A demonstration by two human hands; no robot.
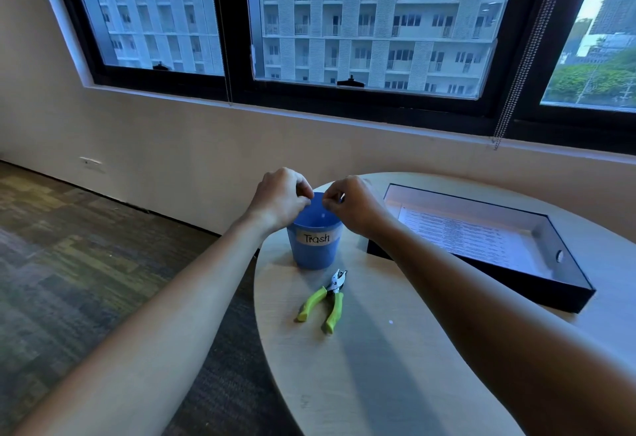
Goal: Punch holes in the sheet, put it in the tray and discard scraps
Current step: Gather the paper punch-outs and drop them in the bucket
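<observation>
Cup [315,246] sits at the tabletop's [395,366] left edge, punch [325,299] just in front of it; tray [499,279] to the right, sheet [471,236] lying inside.

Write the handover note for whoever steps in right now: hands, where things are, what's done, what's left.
Left hand: above the blue Trash cup, fingertips pinched together; any scrap between them is too small to see.
Right hand: the same, over the cup's rim.
Sheet: lies flat in the black tray.
Hole punch: lies on the table in front of the cup, with neither hand on it.
Done: sheet in tray; its holes cannot be made out.
Left: a white speck lies right of the punch, probably a scrap to bin.
</observation>
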